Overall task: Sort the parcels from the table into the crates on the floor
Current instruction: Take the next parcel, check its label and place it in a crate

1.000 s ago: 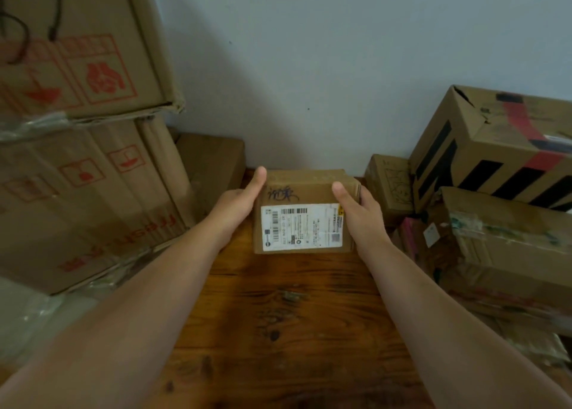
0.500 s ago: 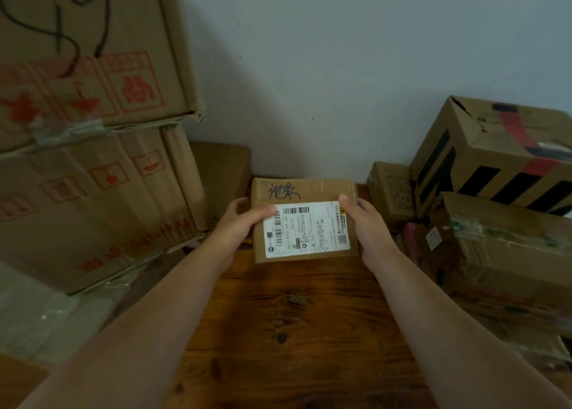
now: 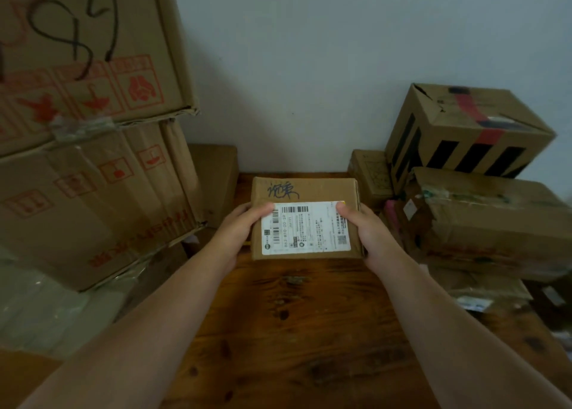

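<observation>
A small brown cardboard parcel (image 3: 309, 192) with a white shipping label and black handwriting on top is held over the far part of the wooden table (image 3: 294, 322). My left hand (image 3: 240, 233) grips its left side, thumb laid over the label's corner. My right hand (image 3: 366, 233) grips its right side, thumb on the label's upper right corner. The parcel's top is tilted toward me. No crates are in view.
Two large cartons with red handling marks (image 3: 80, 198) are stacked at the left, with clear plastic wrap (image 3: 40, 309) below them. At the right stand a black-striped carton (image 3: 464, 130), a small box (image 3: 370, 176) and a taped parcel (image 3: 495, 223). A white wall rises behind.
Both hands have shifted their hold, thumbs now on the label, and the parcel has come up off the table and tipped toward me.
</observation>
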